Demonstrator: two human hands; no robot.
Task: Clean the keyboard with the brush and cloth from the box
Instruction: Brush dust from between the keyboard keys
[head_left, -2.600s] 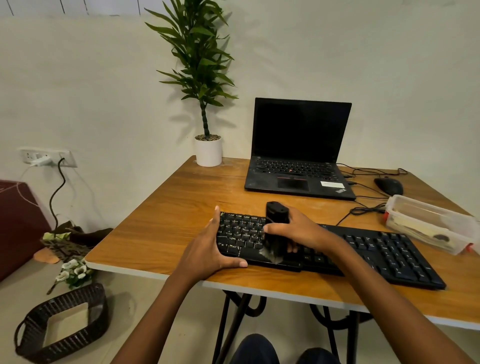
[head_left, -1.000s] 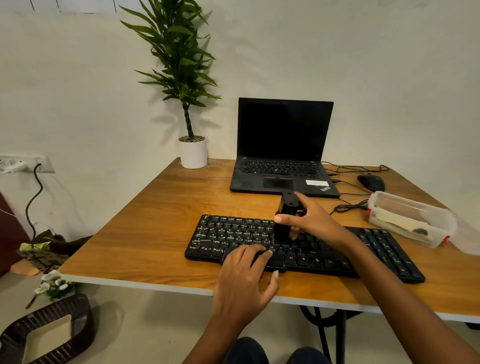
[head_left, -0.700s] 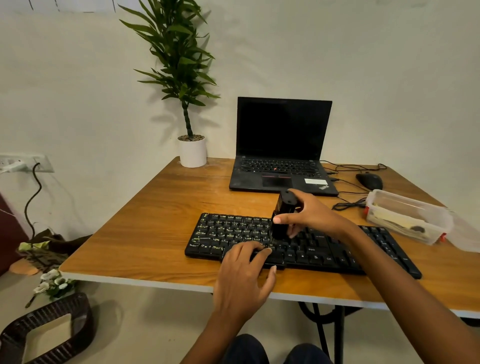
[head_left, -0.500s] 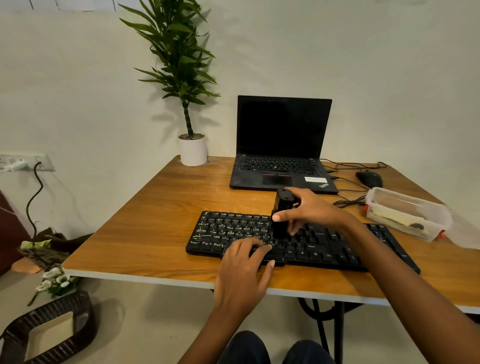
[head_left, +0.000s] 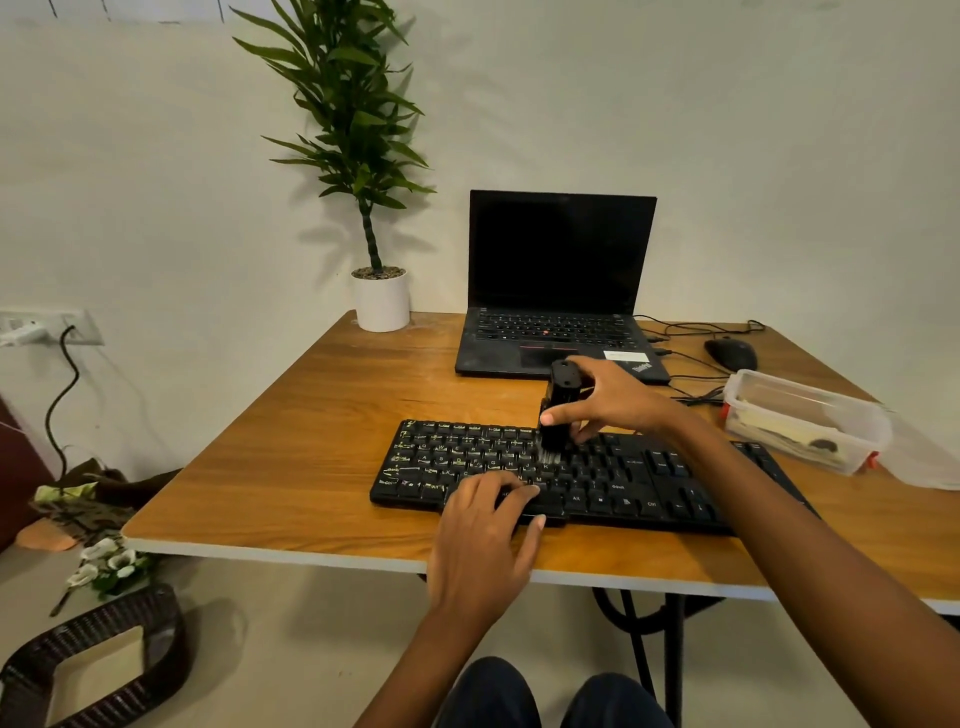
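A black keyboard lies across the near part of the wooden table. My right hand grips a black brush held upright, its pale bristles touching the keys in the upper middle rows. My left hand rests flat on the keyboard's front edge, fingers spread over the bottom row and holding nothing. A clear plastic box with red clips stands to the right; a pale folded cloth lies inside it.
An open black laptop stands behind the keyboard, with a mouse and cables to its right. A potted plant occupies the far left corner. A dark wicker basket sits on the floor at left.
My left hand shifted from the keyboard's left end to its front middle edge. My right hand carried the brush from the front keys up to the upper rows, drifting slightly left.
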